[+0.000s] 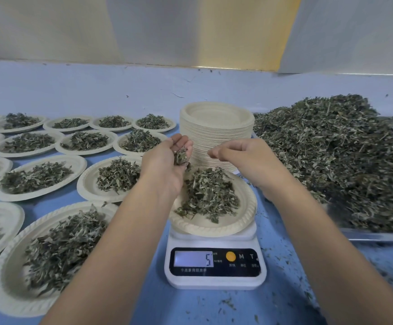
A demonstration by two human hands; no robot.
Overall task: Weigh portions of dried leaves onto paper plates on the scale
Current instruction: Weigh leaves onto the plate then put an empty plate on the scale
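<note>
Two forearms are reaching over the kitchen scale (215, 268), whose display is showing 5. The paper plate (247, 214) is sitting on it, right beneath both hands. The left hand (165, 165) is cupping dried leaves (180, 157) above the plate's far-left rim. The right hand (240, 158), just beside it, is bunching its fingertips; whether they are pinching anything, I cannot tell. The leaf heap (331, 148) is lying nearer the right hand, and filled plates (85, 184) are crowding the left.
</note>
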